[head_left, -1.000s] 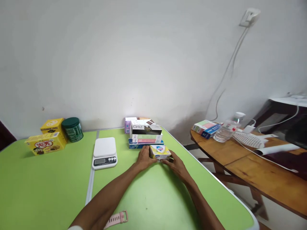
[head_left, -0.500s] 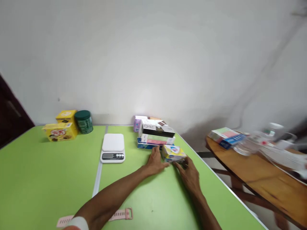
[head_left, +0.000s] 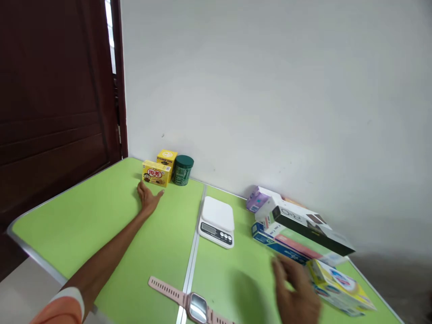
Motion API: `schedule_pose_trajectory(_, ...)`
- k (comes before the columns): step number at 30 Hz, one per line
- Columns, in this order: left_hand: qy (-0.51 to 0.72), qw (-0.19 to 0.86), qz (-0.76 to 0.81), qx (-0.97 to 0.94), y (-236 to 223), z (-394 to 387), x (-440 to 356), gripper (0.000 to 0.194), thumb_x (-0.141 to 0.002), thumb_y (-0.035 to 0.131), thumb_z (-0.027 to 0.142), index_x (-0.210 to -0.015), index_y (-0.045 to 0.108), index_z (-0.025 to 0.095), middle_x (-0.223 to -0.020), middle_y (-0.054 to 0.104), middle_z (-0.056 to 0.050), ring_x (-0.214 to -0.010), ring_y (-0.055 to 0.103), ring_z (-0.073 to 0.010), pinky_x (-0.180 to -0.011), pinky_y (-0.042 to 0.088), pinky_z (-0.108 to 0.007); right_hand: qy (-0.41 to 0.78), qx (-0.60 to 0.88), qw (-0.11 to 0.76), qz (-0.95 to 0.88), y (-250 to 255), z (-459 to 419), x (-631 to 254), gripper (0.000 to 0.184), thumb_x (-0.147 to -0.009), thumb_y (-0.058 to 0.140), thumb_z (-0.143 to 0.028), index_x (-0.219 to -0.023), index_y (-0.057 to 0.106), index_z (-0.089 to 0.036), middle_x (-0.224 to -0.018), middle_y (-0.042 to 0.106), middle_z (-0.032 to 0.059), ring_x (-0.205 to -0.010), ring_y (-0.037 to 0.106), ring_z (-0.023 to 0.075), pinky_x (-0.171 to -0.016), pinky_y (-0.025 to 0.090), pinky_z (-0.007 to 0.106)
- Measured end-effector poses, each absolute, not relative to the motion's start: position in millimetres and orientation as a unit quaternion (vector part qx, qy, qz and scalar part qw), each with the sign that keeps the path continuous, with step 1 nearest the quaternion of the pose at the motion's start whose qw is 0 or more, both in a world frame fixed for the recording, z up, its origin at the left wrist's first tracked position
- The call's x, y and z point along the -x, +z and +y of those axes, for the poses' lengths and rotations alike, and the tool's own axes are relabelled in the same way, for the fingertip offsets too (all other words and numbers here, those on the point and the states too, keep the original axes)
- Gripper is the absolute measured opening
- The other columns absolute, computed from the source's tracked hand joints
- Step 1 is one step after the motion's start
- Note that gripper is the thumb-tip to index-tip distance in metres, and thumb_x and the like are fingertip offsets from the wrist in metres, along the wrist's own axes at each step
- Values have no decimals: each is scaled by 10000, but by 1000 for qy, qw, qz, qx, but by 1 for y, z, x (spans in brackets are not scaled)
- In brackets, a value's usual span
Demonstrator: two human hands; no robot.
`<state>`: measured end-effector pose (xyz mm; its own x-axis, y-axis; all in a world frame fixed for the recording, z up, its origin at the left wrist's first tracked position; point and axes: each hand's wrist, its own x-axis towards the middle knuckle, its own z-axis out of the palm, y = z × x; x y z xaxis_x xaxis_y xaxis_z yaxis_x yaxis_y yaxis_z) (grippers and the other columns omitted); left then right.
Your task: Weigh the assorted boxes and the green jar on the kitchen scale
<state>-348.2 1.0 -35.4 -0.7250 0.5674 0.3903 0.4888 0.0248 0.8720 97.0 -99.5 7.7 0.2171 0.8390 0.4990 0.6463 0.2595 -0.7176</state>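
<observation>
Nearby, front yellow box (head_left: 155,174) — beyond left fingers (head_left: 141,189)

An orange sleeve (head_left: 61,311) has a white cuff (head_left: 76,294).

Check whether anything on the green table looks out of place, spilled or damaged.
Nothing looks spilled or damaged. The pink watch looks mildly out of place, lying unfastened across the seam of the green table, as if taken off.
</observation>
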Motion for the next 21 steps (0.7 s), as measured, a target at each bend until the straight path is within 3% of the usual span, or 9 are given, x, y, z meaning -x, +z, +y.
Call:
schedule_pose_trajectory(3, 594, 71, 724, -344, -38, 19, 378, 1256, -643, 905, 387, -1575, 142, 31, -1604, 260, -319, -1562, 207, -419, -1281, 206, -565, 281, 463, 430, -723, 18, -78, 23, 430, -908, 615, -603, -1103, 706, -229, -1060, 765, 123, -918, 731, 293, -821, 596, 431)
schedule_pose_trajectory(6, 606, 98, 705, -355, -38, 36, 393, 1342, -606, 924, 439, -1595, 112, 33, -1622, 249, -331, -1567, 226, -419, -1282, 227, -544, 421, 396, 395, -714, -1, -42, 123, 575, -893, 635, -632, -1299, 647, -225, -1293, 711, 161, -1176, 686, 327, -956, 581, 478)
schedule_pose_trajectory(9, 617, 109, 688, -366, -41, 49, 405, 1332, -609, 915, 453, -1608, 123, 69, -1634, 271, -306, -1560, 268, -407, -1278, 251, -533, 499, 383, 409, -661, -30, 3, 193, 819, -835, 668, -669, -1493, 506, -210, -1571, 500, 187, -1443, 489, 361, -1156, 437, 549)
schedule_pose_trajectory(11, 621, 108, 687, -362, -44, 55, 414, 1282, -623, 902, 460, -1603, 165, 90, -1634, 296, -286, -1557, 282, -402, -1279, 251, -527, 514, 392, 425, -634, -45, 31, 227, 944, -806, 685, -664, -1579, 390, -209, -1643, 401, 163, -1534, 349, 356, -1241, 302, 577)
schedule_pose_trajectory(14, 621, 113, 684, -367, -46, 62, 423, 1142, -659, 877, 471, -1558, 275, 107, -1594, 377, -262, -1519, 361, -386, -1252, 310, -510, 508, 374, 442, -638, -52, 64, 261, 991, -823, 670, -611, -1632, 258, -216, -1652, 383, 120, -1580, 229, 321, -1284, 171, 593)
schedule_pose_trajectory(18, 615, 106, 680, -385, -49, 64, 425, 888, -662, 867, 440, -1399, 460, 156, -1373, 577, -174, -1330, 554, -333, -1131, 448, -494, 482, 316, 448, -684, -45, 80, 278, 844, -897, 595, -495, -1626, 250, -244, -1559, 512, 99, -1547, 303, 306, -1265, 239, 589)
schedule_pose_trajectory(21, 609, 89, 690, -381, -51, 56, 419, 825, -649, 868, 439, -1331, 491, 169, -1282, 604, -138, -1264, 581, -315, -1092, 473, -492, 488, 302, 445, -687, -41, 74, 274, 783, -896, 601, -404, -1602, 295, -264, -1496, 579, 88, -1481, 410, 303, -1236, 322, 563)
